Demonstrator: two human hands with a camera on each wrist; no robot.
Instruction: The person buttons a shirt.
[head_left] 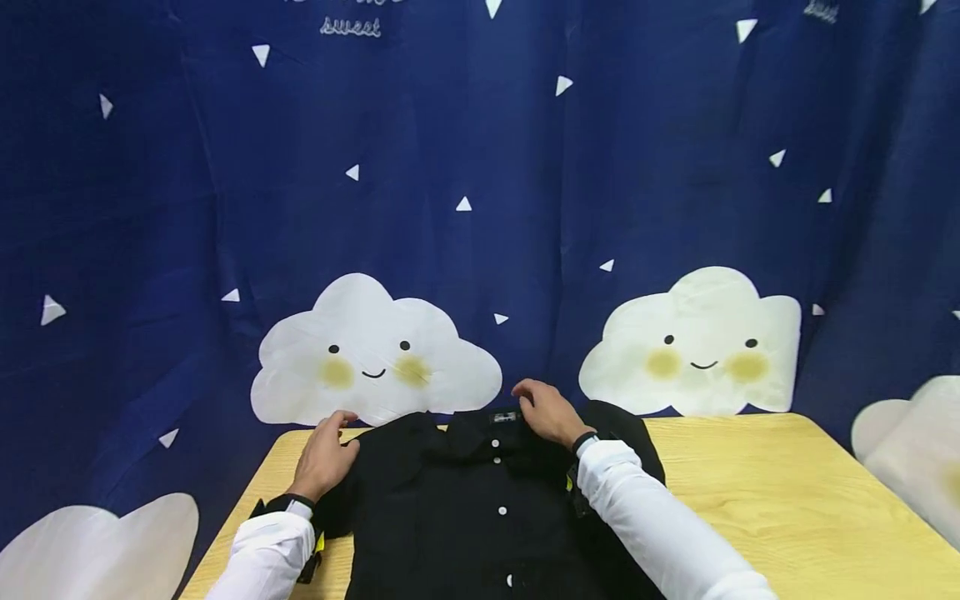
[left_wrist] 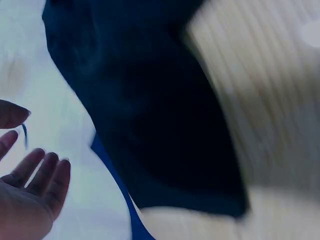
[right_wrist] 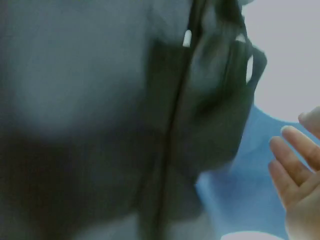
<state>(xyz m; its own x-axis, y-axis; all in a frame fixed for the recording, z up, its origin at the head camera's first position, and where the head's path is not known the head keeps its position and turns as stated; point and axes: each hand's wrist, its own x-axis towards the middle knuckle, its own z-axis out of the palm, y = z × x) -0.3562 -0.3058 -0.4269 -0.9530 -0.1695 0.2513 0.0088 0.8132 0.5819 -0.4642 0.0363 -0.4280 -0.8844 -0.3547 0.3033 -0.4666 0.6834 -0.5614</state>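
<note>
A black short-sleeved shirt [head_left: 457, 500] with a collar and white buttons lies spread on the wooden table, its collar toward the curtain. Above its left sleeve hovers my left hand [head_left: 325, 458], fingers loosely bent and holding nothing. In the left wrist view that sleeve [left_wrist: 150, 125] hangs past the fingers of the left hand [left_wrist: 35, 195], with a gap between them. My right hand [head_left: 549, 412] is by the collar on the right; in the right wrist view its relaxed fingers [right_wrist: 287, 165] stand apart from the shirt [right_wrist: 100, 100].
The light wooden table [head_left: 750, 492] extends to the right of the shirt. Behind its far edge hangs a dark blue curtain [head_left: 480, 125] printed with white triangles and smiling clouds [head_left: 697, 350]. Both wrists wear dark straps with devices.
</note>
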